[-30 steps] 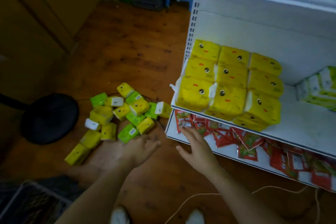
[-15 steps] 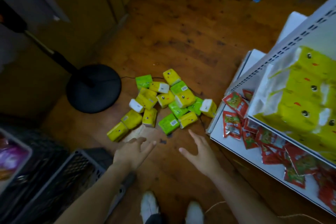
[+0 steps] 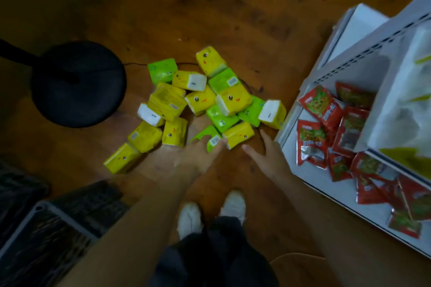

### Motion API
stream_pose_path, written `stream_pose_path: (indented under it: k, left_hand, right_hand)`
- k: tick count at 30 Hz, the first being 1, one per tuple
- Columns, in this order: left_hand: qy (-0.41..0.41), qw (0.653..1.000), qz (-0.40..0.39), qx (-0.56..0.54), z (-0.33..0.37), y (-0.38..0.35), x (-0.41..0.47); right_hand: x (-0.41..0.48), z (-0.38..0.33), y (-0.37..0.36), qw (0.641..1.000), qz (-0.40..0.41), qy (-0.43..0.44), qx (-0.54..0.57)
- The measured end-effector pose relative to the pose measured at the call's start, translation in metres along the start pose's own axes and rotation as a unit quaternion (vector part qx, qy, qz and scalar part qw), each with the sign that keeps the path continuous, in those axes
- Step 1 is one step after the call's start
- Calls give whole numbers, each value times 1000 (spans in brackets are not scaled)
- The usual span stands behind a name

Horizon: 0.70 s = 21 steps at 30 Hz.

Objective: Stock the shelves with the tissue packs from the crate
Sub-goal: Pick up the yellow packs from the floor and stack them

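Observation:
A heap of yellow and green tissue packs [image 3: 200, 100] lies on the wooden floor in front of me. My left hand [image 3: 198, 156] reaches into the near edge of the heap, its fingers curled over a green tissue pack [image 3: 213, 138] that still rests on the floor. Just right of it, my right hand [image 3: 268, 154] hovers with fingers spread and nothing in it, beside a yellow pack [image 3: 239, 134]. The white shelf unit [image 3: 300, 170] stands at the right. The dark crate [image 3: 46, 228] sits at the lower left.
Red snack packets [image 3: 338, 135] cover the bottom shelf. Blurred yellow packs [image 3: 410, 158] sit on the shelf above. A round black stand base [image 3: 77, 84] and its cable lie left of the heap. My white shoes [image 3: 210, 214] are below my hands.
My view has swung from the shelf down to the floor. Both hands moved forward to the heap, and the left one has come down onto a green pack.

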<state>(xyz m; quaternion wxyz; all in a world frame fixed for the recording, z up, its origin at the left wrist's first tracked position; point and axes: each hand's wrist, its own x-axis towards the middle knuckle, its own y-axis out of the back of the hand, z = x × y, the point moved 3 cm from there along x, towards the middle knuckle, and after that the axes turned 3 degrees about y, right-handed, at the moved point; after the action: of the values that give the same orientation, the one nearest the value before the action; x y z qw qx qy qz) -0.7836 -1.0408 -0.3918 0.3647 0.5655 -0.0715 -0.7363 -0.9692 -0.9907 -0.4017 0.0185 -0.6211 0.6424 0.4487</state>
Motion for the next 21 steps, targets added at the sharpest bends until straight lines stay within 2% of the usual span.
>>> stream_pose_path:
  k: [3,11,16,21]
  left_hand:
    - [0,1000,-24,-15,3,-48,56]
    - [4,996,-72,-58,-12,-136,187]
    - [14,985,-109,-136,-10,-157,212]
    - [28,968,-85,-234,0,-152,192]
  right_hand:
    - [49,38,-20,1000,12,-1,-25]
    - [165,140,-92,999,3,-35,9]
    - [190,152,-109,999,-1,-16,38]
    - [168,131,-98,995,21,-31,91]
